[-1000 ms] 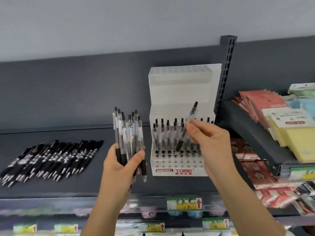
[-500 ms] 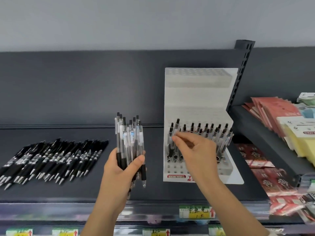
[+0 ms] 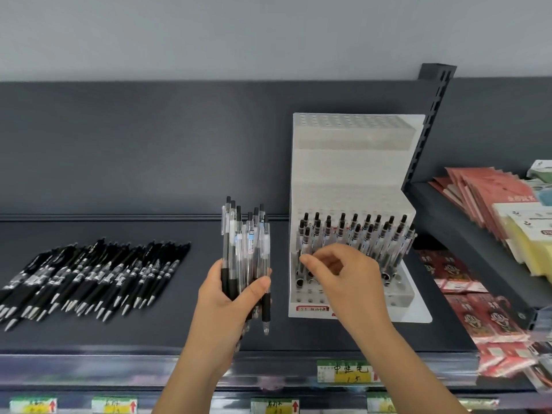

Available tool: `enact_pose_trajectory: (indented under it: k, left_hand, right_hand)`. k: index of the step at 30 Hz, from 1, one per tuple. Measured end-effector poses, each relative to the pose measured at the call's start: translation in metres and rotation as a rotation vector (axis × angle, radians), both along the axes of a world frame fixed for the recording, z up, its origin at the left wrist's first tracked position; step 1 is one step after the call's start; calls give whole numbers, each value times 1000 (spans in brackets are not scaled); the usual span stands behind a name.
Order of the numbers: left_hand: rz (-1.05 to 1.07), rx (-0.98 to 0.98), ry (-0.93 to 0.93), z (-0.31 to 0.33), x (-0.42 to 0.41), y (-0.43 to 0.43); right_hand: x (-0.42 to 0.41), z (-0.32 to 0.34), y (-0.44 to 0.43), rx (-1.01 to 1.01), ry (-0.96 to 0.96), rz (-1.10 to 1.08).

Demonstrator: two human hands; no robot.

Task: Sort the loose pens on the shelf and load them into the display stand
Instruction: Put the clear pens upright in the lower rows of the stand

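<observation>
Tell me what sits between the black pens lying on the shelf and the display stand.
Head view: the left hand, gripping a bunch of clear pens upright; otherwise bare shelf.

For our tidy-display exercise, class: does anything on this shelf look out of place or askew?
Nothing looks spilled or broken. The black pens lie loose in a slanted fan on the shelf, left of the display stand, whose upper tiers are bare; only its lowest tier holds pens.

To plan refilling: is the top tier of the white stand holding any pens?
No, the top tier of the display stand shows only empty holes.
</observation>
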State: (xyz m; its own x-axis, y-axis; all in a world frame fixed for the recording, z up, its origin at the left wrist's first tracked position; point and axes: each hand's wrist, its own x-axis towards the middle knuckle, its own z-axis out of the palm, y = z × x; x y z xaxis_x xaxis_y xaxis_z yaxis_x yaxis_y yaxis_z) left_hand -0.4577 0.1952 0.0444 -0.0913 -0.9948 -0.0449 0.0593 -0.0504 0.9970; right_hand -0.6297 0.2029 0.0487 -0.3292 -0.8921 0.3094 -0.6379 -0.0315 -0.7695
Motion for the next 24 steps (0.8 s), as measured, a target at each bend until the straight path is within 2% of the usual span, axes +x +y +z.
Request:
enact_pose_trajectory:
  k: [3, 7, 12, 15, 19, 22, 24]
  left_hand:
    - [-20, -22, -26, 2, -3, 3]
    - [-57, -36, -96, 1, -5, 8]
    - [-166, -55, -137, 2, -7, 13]
    - [-133, -48, -111, 2, -7, 14]
    - [-18, 7, -9, -1, 1, 12]
    - [17, 17, 22, -2, 5, 11]
    - [23, 20, 26, -3, 4, 12]
  right_hand:
    - [4, 5, 8, -44, -114, 87]
    - [13, 7, 11, 22, -294, 237]
    - [18, 3, 13, 10, -386, 238]
    - [15, 6, 17, -11, -480, 278]
    - [-2, 21, 20, -145, -584, 131]
    - [-16, 24, 17, -289, -512, -55]
    - [-17, 24, 15, -317, -435, -99]
